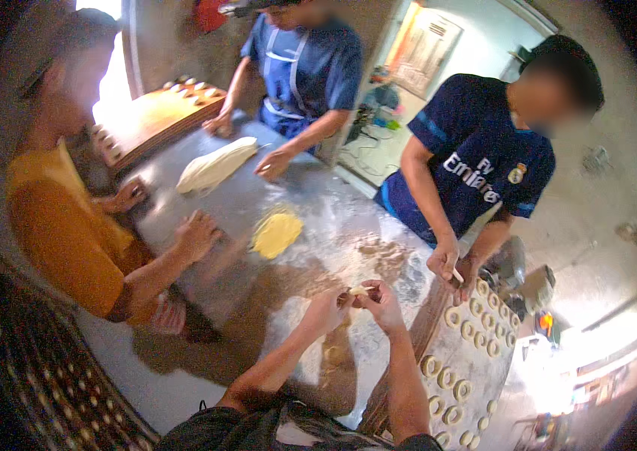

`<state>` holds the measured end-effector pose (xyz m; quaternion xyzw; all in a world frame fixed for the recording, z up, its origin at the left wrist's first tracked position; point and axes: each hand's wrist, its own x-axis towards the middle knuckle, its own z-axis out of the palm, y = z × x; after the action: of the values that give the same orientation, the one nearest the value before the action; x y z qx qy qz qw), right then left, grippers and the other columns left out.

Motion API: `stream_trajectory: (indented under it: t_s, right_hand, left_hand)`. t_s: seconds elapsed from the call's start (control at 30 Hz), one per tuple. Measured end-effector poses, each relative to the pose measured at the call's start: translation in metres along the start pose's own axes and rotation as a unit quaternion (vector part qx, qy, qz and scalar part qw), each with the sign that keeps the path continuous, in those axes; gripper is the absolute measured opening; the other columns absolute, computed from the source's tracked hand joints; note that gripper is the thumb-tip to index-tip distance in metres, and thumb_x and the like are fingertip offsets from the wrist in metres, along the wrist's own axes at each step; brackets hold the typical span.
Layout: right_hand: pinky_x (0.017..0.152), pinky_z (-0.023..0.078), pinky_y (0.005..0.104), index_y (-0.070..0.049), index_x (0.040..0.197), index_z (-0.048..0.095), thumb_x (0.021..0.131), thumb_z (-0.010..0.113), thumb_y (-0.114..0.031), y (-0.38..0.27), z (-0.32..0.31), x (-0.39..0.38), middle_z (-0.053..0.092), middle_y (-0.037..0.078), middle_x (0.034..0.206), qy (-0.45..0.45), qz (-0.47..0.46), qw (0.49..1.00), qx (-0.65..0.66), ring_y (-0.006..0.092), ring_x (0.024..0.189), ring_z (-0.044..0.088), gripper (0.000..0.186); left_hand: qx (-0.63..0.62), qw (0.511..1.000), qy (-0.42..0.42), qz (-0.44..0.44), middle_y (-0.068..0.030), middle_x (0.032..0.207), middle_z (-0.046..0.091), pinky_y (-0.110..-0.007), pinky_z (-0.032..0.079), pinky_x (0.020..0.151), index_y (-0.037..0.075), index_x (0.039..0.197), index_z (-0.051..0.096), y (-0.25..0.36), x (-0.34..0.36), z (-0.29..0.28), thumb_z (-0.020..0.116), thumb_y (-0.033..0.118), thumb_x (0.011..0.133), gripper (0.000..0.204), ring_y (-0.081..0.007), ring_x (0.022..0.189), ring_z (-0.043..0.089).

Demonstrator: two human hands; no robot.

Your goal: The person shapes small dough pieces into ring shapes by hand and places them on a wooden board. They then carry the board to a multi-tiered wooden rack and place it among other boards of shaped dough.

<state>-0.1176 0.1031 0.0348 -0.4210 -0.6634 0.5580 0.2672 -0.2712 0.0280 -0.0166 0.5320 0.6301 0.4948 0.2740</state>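
Two hands of mine, left [329,312] and right [383,307], meet over the near part of the table [164,233]; their fingertips grip one small piece of pale dough [358,292] between them. Loose flour [367,254] lies just beyond. To my right, one board [465,358] bears dough rings [446,377], some twenty by my count (blur makes the tally rough). Ahead and left, one flat yellow round [278,234] lies on the table.

Three co-workers: one in mustard [70,225] at left, both hands by the table; one at right in a navy jersey [457,143], fingers on a small pale piece above the board. White lettering [472,178] and one crest [517,174] mark that jersey's chest. Farther, one long pale dough [217,164] lies before the third, in a blue apron [281,75]. Beyond, a tray [157,113] carries small pieces, too blurred to count.
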Motion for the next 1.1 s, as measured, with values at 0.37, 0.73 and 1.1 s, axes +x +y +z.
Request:
stream_trajectory:
  t_s: [0.37,0.73,1.1]
  right_hand:
    - [0.082,0.053,0.0361,-0.005,0.126,0.046,0.086,0.066,-0.007,-0.058,0.026,-0.062,0.063,0.016,0.099,0.151,0.002,0.975,-0.166,0.0308,0.094,0.065,0.045]
    - [0.092,0.048,0.0301,-0.003,0.137,0.039,0.092,0.057,0.0,-0.026,0.017,-0.108,0.065,0.007,0.112,-0.033,-0.155,0.885,0.438,0.0168,0.11,0.061,0.049]
    - [0.082,0.045,0.0298,-0.005,0.143,0.032,0.097,0.051,-0.037,-0.041,-0.007,-0.205,0.058,0.007,0.096,0.242,-0.183,0.933,0.191,0.0165,0.086,0.056,0.059]
  left_hand:
    - [-0.087,0.981,-0.158,0.073,-0.0135,0.097,0.069,-0.035,0.055,0.071,0.0,0.108,0.064,0.078,-0.009,-0.061,0.074,0.008,0.082,0.029,-0.0238,0.084,0.071]
    - [-0.289,0.948,-0.06,0.119,-0.0126,0.101,0.055,-0.04,0.05,0.077,0.001,0.12,0.044,0.067,-0.047,0.005,0.057,-0.002,0.09,0.033,-0.0285,0.088,0.059]
    - [-0.473,0.868,-0.057,0.141,-0.0087,0.094,0.059,-0.035,0.049,0.072,0.007,0.105,0.056,0.115,-0.109,0.063,0.046,0.028,0.101,0.023,-0.0225,0.079,0.058]
